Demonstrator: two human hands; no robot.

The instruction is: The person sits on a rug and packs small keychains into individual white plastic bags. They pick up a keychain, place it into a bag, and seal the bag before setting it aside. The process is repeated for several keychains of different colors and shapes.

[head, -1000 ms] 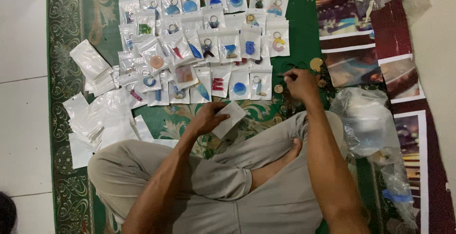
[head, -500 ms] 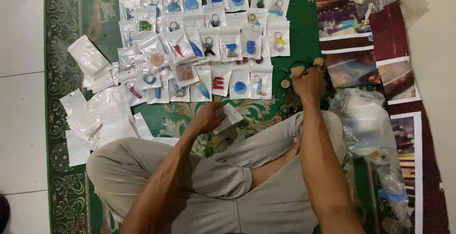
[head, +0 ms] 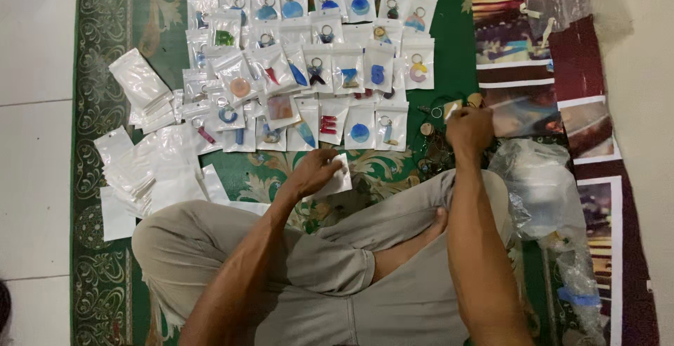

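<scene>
Your left hand pinches an empty pouch; your right hand grips a keyring above loose ones, which may snag and scatter

Right hand: moved right and up from beside the packets to the loose keychain pile, picked one piece.

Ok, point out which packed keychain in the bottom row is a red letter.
The red letter keychain, in the bottom row straight above the left hand. Its neighbours hold a blue drop shape and a blue disc.
</scene>
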